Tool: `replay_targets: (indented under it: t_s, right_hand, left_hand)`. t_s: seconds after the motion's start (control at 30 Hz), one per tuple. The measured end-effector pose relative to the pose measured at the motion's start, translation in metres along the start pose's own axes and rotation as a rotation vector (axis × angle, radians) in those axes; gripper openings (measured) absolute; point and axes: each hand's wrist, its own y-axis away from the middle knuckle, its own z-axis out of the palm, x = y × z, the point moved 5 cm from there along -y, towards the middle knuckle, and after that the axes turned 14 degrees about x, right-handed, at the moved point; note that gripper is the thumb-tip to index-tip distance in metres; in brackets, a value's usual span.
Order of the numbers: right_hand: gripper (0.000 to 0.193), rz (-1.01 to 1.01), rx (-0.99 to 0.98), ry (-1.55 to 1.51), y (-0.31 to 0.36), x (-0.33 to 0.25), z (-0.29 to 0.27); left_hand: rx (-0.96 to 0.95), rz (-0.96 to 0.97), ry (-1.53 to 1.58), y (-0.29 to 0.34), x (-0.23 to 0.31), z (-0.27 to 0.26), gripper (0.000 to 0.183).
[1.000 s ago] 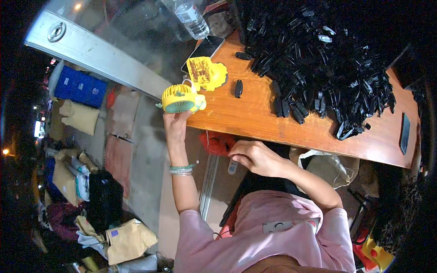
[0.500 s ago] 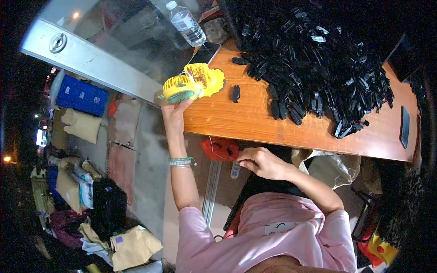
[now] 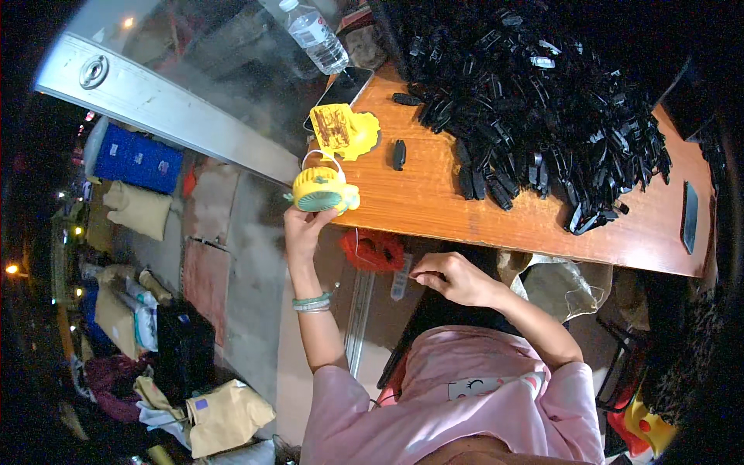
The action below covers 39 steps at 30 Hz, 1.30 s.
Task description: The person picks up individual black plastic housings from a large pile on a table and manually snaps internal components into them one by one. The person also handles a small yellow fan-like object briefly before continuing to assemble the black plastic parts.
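My left hand [image 3: 308, 225] grips a small yellow fan with a green grille [image 3: 316, 191] at the table's front left edge. A white strap loops up from the fan toward a yellow scalloped stand [image 3: 353, 136] with brown stains, which sits on the table. My right hand [image 3: 452, 277] hovers over my lap, below the table edge, with its fingers curled together. What they hold, if anything, is hidden. Close to its fingertips are a red bag [image 3: 372, 250] and a clear, pale strip-like thing [image 3: 401, 277]. A single black clip-like piece [image 3: 399, 155] lies right of the stand.
A large heap of black clip-like pieces [image 3: 535, 124] covers the wooden table's [image 3: 465, 217] far right. Behind the stand are a phone [image 3: 350, 87] and a water bottle [image 3: 316, 39]. A flat black bar [image 3: 689, 217] lies at the right end. Packages [image 3: 229, 418] stand on the floor at left.
My left hand has drawn the fan down toward me, away from the yellow stand, which stays on the table. My right hand has shifted slightly right, away from the red bag.
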Motion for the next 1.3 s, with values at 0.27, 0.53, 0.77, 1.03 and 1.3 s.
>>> replay_targets:
  t_s: [0.27,0.53,0.77,1.03,1.3]
  right_hand:
    - [0.016,0.073,-0.014,0.001,0.015,0.007,0.000]
    - [0.016,0.081,-0.053,0.040,0.025,0.012,0.001]
    - [0.018,0.070,-0.014,0.001,0.027,0.009,-0.007]
    - [0.019,0.083,-0.008,0.001,0.033,0.010,-0.005]
    - [0.017,0.055,0.014,-0.005,0.037,0.003,-0.010]
  left_hand:
    - [-0.133,-0.062,-0.072,-0.008,-0.003,0.003,0.031]
    - [-0.147,-0.051,-0.045,-0.006,-0.002,0.005,0.034]
    - [-0.089,-0.042,0.011,-0.002,-0.018,-0.013,0.046]
    - [0.056,-0.076,0.137,0.008,-0.020,-0.020,0.070]
    - [0.141,-0.017,0.222,0.022,-0.004,-0.003,0.079]
